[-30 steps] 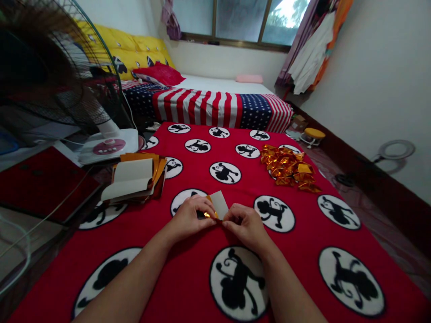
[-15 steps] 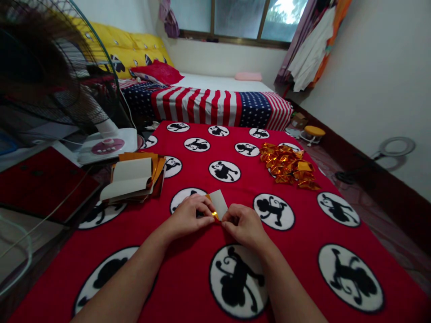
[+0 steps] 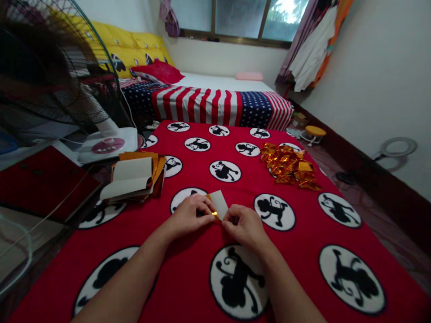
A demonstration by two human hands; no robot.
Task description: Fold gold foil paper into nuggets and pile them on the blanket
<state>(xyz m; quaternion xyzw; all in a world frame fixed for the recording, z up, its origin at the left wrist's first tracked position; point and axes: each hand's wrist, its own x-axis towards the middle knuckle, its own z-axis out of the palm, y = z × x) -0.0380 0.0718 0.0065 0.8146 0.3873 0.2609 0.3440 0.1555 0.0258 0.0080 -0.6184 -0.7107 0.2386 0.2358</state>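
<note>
A small piece of paper [image 3: 219, 204], pale on one side with shiny gold at its left and lower edges, lies between my hands over the red cloth [image 3: 182, 278]. My left hand [image 3: 193, 214] pinches its left side near the gold fold. The fingers of my right hand [image 3: 243, 223] are closed on its lower right corner. Both thumbs point inward, close to each other. To the left rests a stack of pale and gold paper sheets [image 3: 133, 175]. A heap of folded gold pieces [image 3: 289, 163] sits at the right back of the cloth.
An electric fan [image 3: 107, 139] stands at the left, beside a dark red box [image 3: 43, 179]. Behind the cloth is a bed [image 3: 208, 105] with a striped cover. A yellow stool [image 3: 314, 131] and a ring-shaped object [image 3: 397, 147] are at the right.
</note>
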